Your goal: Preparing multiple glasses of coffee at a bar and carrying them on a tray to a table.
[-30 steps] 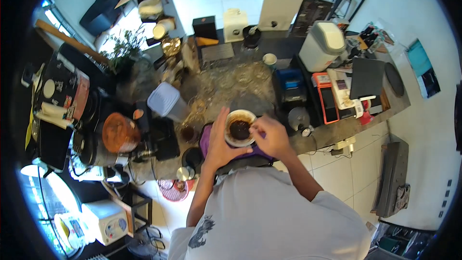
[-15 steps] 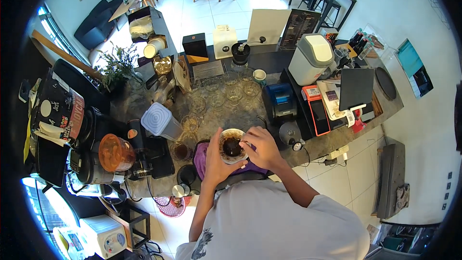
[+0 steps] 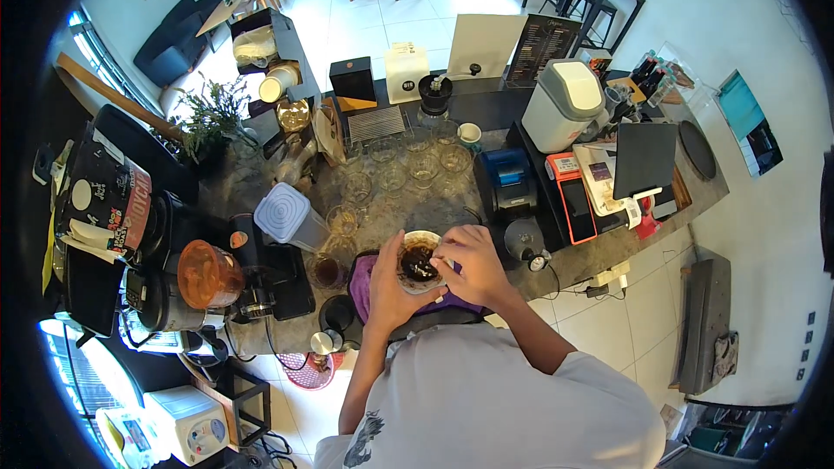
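A round white cup (image 3: 407,281) with dark brown contents and brown smears inside its wall sits between my hands near the counter's front edge. My left hand (image 3: 393,295) curves round its left and near side, with the thumb along the near rim. Over the right rim, my right hand (image 3: 476,269) has its fingertips pinched together; what they hold, if anything, is hidden. Under and around the cup lies a purple cloth (image 3: 360,282). Just to the left stands a glass (image 3: 328,273) of dark liquid.
Several clear glasses (image 3: 391,175) stand beyond my hands. A lidded square container (image 3: 285,213) and a grinder with an orange hopper (image 3: 210,274) are on the left. A blue-black machine (image 3: 507,182), a glass server (image 3: 525,239) and a card terminal (image 3: 573,204) are on the right.
The dark contents of the cup show brighter glints than before. My right fingers have shifted very slightly; my left hand keeps its place round the cup.
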### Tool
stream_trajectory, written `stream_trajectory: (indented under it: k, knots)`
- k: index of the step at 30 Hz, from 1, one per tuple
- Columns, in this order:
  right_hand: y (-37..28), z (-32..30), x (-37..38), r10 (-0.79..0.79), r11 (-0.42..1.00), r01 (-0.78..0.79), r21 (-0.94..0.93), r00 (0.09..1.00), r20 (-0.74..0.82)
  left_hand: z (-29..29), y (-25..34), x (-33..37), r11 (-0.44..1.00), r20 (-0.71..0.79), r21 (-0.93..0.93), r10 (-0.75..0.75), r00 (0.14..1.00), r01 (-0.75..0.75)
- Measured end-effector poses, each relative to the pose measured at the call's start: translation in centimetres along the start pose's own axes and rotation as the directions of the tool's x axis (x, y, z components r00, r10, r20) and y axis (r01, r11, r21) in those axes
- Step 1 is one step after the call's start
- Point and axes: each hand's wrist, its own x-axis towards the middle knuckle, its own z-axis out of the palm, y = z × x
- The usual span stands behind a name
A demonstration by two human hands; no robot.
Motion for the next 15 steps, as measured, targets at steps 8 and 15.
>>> stream_trajectory:
  k: [8,15]
  knots:
    - [-1.1,-0.1,0.4,-0.046,0.995,0.041,-0.094,0.998,-0.046,0.1,-0.2,0.1,0.999,-0.008,0.042,0.021,1.000,-0.020]
    - [-2.0,0.6,0.1,-0.022,0.996,0.021,-0.088,1.000,-0.008,0.2,0.1,0.2,1.000,-0.008,-0.024,0.013,1.000,-0.013]
